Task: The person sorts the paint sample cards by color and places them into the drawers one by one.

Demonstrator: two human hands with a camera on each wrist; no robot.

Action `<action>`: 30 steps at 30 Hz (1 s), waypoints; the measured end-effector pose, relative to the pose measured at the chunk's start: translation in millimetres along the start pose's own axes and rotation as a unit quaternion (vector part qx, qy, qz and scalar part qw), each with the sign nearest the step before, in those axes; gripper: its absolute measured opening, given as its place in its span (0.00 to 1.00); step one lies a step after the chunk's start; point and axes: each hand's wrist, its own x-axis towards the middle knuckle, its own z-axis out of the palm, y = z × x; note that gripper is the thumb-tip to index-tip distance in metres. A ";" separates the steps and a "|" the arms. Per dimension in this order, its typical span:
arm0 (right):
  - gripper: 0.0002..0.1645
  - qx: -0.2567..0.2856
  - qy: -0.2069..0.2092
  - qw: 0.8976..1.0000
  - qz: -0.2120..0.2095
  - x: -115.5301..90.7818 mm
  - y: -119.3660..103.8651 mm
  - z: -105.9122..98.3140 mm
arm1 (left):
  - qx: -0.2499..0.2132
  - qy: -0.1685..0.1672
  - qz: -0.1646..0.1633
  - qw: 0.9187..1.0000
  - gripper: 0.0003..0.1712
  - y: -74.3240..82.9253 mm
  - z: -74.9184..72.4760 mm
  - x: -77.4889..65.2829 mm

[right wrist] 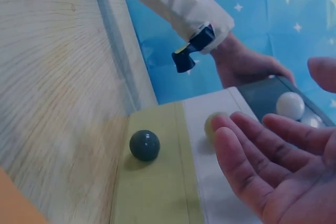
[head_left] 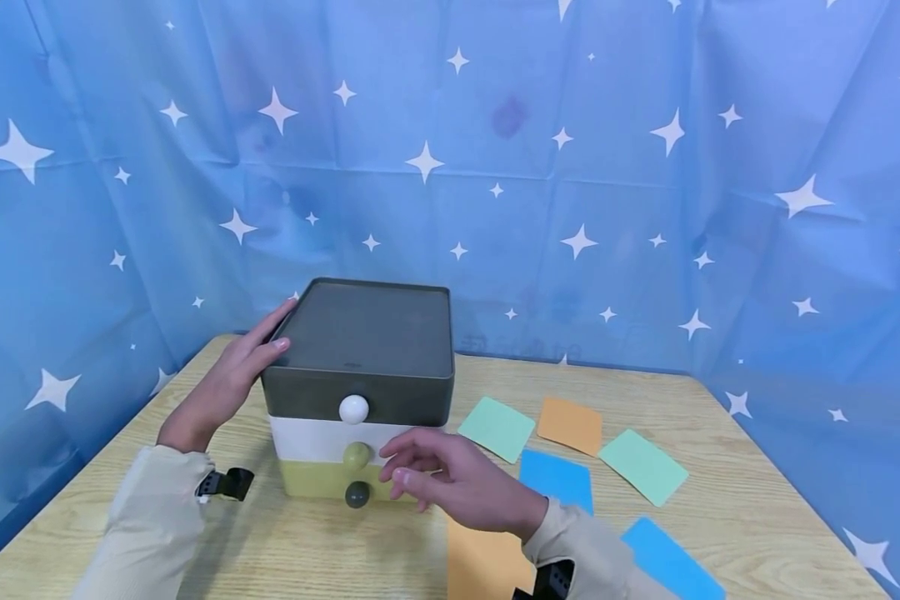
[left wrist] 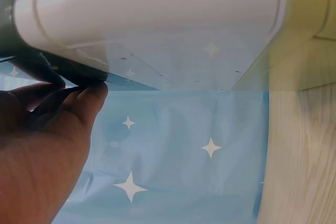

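A small drawer box stands on the table, with a dark grey top section [head_left: 360,392], a white middle section [head_left: 311,432] and a yellow-green bottom section [head_left: 315,479]. Its front carries a white knob [head_left: 354,409], a yellow-green knob [head_left: 357,455] and a dark grey knob [right wrist: 145,145]. Against the upper left side of the box rests my left hand [head_left: 228,375], its thumb on the top rim. In the left wrist view its fingertips [left wrist: 97,93] touch the dark section. Just right of the knobs hovers my right hand [head_left: 465,483], fingers loosely bent and holding nothing.
Coloured cards lie right of the box: a green card [head_left: 497,428], an orange card [head_left: 570,425], another green card [head_left: 643,467] and blue cards, one at the front right [head_left: 673,562]. A larger orange card [head_left: 487,567] is partly under my right arm. Behind hangs a blue star-patterned curtain [head_left: 495,208].
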 end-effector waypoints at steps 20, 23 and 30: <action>0.18 0.004 0.056 0.998 0.041 24.5 -8.4 19.0 | -0.003 -0.003 -0.006 1.000 0.35 -2.9 -2.0 2.4; 0.20 0.014 0.061 0.997 0.043 27.4 -12.0 20.3 | -0.002 -0.003 -0.004 1.000 0.35 -3.5 -2.1 2.2; 0.22 0.042 0.069 0.996 0.034 31.1 -12.8 22.6 | -0.001 -0.004 -0.003 1.000 0.34 -3.6 -2.2 1.1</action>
